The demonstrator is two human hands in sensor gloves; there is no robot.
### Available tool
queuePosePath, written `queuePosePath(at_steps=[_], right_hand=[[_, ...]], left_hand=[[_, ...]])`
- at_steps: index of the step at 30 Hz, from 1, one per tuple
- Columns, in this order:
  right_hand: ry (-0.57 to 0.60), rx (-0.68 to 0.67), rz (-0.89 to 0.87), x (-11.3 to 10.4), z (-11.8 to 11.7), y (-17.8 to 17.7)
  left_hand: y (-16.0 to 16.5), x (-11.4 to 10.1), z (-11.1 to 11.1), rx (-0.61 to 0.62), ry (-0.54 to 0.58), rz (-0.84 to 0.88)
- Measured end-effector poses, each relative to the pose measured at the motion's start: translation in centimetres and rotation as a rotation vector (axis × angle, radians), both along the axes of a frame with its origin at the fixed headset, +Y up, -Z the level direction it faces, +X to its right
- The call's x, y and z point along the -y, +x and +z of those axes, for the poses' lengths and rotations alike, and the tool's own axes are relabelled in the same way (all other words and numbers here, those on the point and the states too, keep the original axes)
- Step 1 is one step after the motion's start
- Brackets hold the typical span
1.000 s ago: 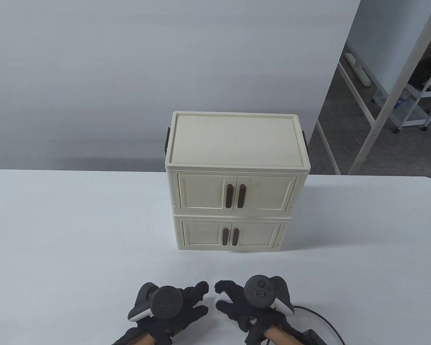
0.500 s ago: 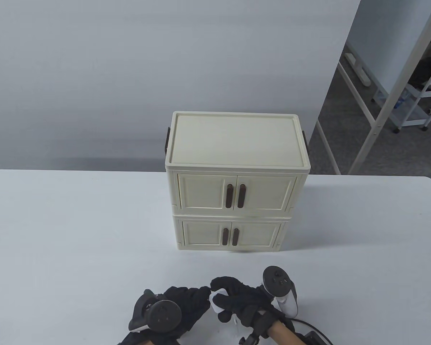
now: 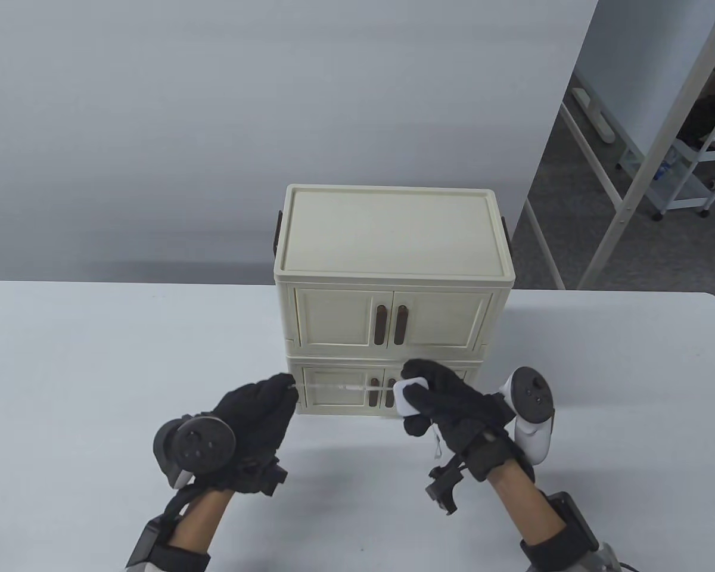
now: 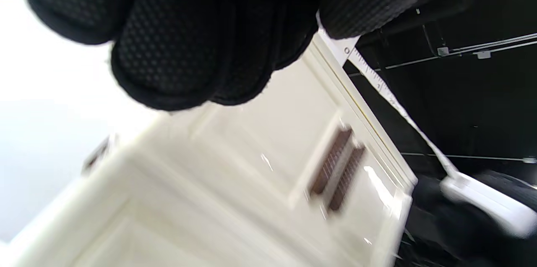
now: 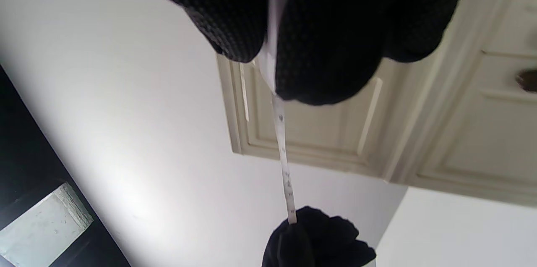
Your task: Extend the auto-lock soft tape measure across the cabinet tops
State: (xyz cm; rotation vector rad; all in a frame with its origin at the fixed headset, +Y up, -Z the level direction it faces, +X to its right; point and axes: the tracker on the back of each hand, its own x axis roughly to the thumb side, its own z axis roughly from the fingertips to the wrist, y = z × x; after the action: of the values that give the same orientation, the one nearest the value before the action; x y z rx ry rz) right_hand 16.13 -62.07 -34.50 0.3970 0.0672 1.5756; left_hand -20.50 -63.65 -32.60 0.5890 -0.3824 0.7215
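Two cream cabinets (image 3: 393,298) stand stacked on the white table (image 3: 95,357), with dark handles on their doors. My right hand (image 3: 447,405) holds the white tape measure case (image 3: 408,397) in front of the lower cabinet. My left hand (image 3: 256,411) pinches the free end of the white tape (image 3: 339,387), which runs taut between the hands across the lower doors. The tape also shows in the left wrist view (image 4: 390,99) and in the right wrist view (image 5: 283,153), where it runs from my right hand's fingers (image 5: 327,48) to my left hand (image 5: 314,237).
The cabinet top (image 3: 391,232) is a flat recessed panel with a raised rim. A metal frame (image 3: 649,149) and a wheeled cart (image 3: 697,179) stand on the floor beyond the table's far right. The table edge lies behind the cabinets.
Both hands have risen from the table's front edge toward the cabinets and moved apart. The tape has been pulled out between them, the left hand going left, the right hand right.
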Motion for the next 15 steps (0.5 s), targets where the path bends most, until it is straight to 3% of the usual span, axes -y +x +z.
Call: queuePosePath(at_steps=[4,7,15], right_hand=[[0.047,0.128,0.006,-4.4,-1.1,3.2],[0.049,0.233,-0.041,-6.1,-1.5,6.0],[0.002,0.436,-0.077,-7.1,-2.8,12.1]], left_hand=[[-1.0,-5.2,-2.7,-0.131,0.000,0.004],[-1.3,-7.0,-4.2,-0.208,-0.033,0.032],[-0.9,-7.9,-6.1,-0.183,-0.061,0.027]])
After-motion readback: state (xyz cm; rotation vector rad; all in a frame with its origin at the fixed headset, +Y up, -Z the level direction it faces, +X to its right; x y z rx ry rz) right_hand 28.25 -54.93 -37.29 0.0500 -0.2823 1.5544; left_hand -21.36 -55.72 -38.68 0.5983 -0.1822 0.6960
